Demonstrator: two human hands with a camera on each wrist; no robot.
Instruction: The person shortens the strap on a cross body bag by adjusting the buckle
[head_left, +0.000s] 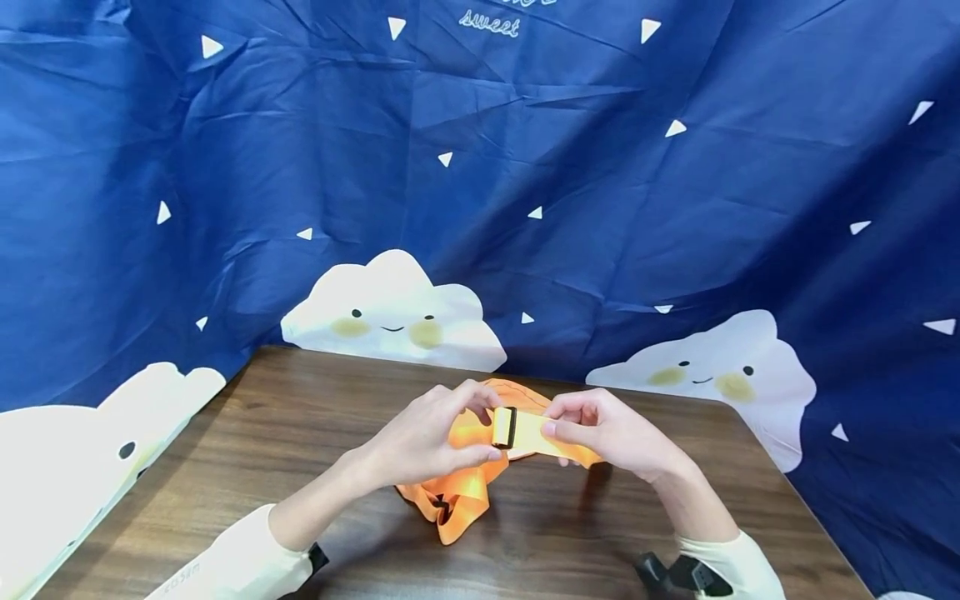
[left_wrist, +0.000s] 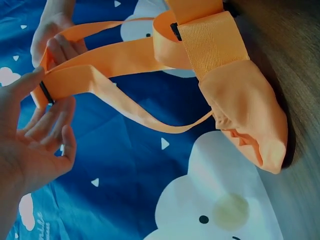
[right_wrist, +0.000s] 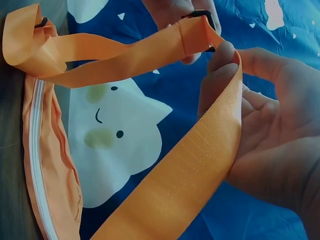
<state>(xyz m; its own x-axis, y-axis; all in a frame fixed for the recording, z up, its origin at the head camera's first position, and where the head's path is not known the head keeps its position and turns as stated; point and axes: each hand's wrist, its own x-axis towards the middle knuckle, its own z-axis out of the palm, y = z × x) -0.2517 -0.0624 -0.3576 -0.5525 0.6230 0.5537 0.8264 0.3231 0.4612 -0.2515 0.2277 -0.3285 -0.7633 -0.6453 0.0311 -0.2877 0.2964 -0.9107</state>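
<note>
An orange fabric bag point(left_wrist: 245, 110) with a white zipper point(right_wrist: 36, 150) rests on the table, partly behind the hands in the head view. Its wide orange strap point(head_left: 532, 435) is lifted above the table and runs through a black slider buckle point(head_left: 511, 427). My left hand point(head_left: 431, 433) pinches the strap at the buckle's left side, thumb below and fingers above. To the right of the buckle, my right hand point(head_left: 611, 429) grips the strap between thumb and fingers. Loose strap loops point(head_left: 461, 500) hang toward the table's near side.
The brown wooden table point(head_left: 315, 408) carries the bag. A blue cloth point(head_left: 480, 208) with white clouds and triangles hangs behind and beside it. Dark bands with small devices point(head_left: 697, 575) sit on the wrists over white sleeves.
</note>
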